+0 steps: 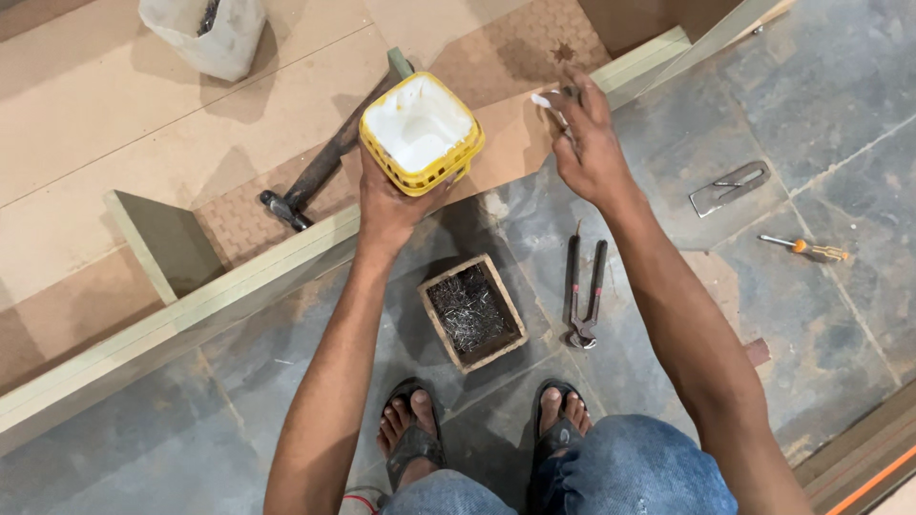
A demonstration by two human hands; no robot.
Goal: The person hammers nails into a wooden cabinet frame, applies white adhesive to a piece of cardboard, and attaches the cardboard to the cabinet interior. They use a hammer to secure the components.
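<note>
My left hand grips from below a yellow square tub filled with white glue, held over the edge of a brown board. My right hand is raised to the right of the tub, fingers pinched on a small white-tipped stick or brush near the board's pale edge strip. A hammer lies on the board just behind and left of the tub.
A small wooden box of nails and pincers lie on the grey tiled floor in front of my sandalled feet. A screwdriver and a metal bracket lie at right. A white bag sits on the board at top left.
</note>
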